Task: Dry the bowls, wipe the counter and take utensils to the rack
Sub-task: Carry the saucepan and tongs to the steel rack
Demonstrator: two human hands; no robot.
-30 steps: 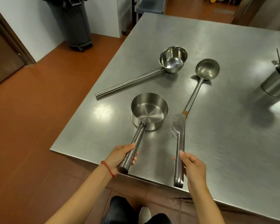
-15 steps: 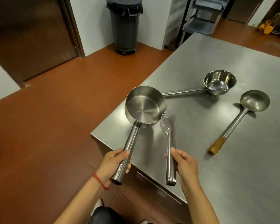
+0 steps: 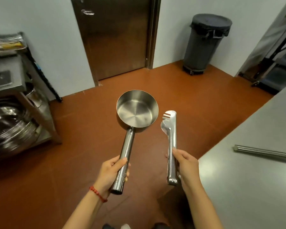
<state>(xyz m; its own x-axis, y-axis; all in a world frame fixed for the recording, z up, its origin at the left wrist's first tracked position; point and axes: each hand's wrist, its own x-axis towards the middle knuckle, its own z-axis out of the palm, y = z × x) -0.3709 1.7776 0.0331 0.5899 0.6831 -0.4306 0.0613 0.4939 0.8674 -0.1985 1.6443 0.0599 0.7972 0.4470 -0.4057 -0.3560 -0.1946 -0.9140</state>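
Left hand [image 3: 113, 171] gripping saucepan [image 3: 137, 113] handle, right hand [image 3: 186, 166] clamping tongs [image 3: 171, 139] — both pointing away.

Person, head view: two bare forearms, no sleeves visible; left hand [image 3: 111, 172] with a red beaded bracelet [image 3: 98, 194] round the wrist; right hand [image 3: 187, 169] without jewellery; dark trousers and a pale shoe tip at bottom edge.
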